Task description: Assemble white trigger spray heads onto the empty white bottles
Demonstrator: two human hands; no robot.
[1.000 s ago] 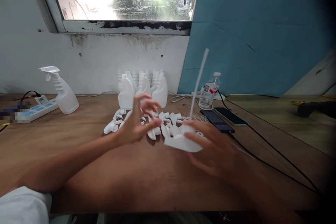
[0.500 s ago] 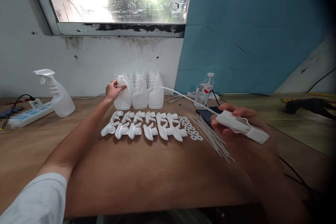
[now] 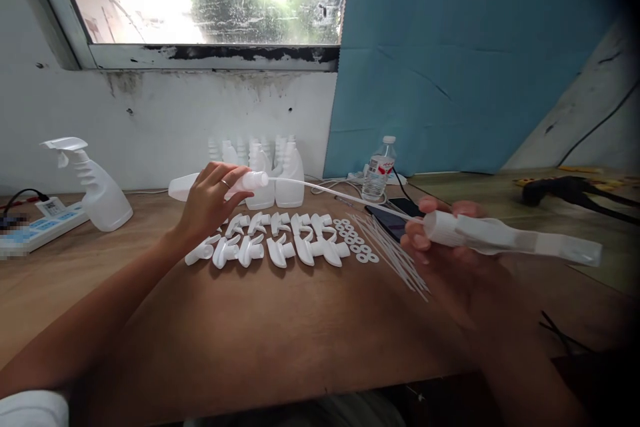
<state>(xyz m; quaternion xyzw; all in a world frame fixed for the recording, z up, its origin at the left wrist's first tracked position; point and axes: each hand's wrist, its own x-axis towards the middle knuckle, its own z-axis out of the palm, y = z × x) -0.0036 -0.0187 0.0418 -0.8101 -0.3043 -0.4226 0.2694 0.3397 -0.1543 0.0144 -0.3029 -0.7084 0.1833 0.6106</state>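
My left hand [image 3: 213, 200] is closed around a white spray bottle [image 3: 184, 187], tilted onto its side with its open neck toward the right. My right hand [image 3: 450, 260] grips a white trigger sprayer head [image 3: 500, 235]. From that head a thin white dip tube [image 3: 330, 191] runs leftward, its far end at the bottle's mouth; whether it is inside I cannot tell. Below my left hand lie two rows of white trigger sprayer heads [image 3: 281, 250]. Beside them are several small white rings [image 3: 361, 248] and a bundle of loose white tubes [image 3: 395, 257].
More white bottles [image 3: 289, 180] stand against the wall. An assembled spray bottle [image 3: 105, 193] and a power strip [image 3: 45, 227] are at the left. Behind the tubes are a labelled water bottle [image 3: 379, 173] and a dark phone [image 3: 385, 221]. A black-handled tool [image 3: 555, 193] lies far right.
My left hand has lifted the bottle from the row and tipped it sideways toward the tube. The sprayer head in my right hand has turned nearly level. The view has shifted slightly right.
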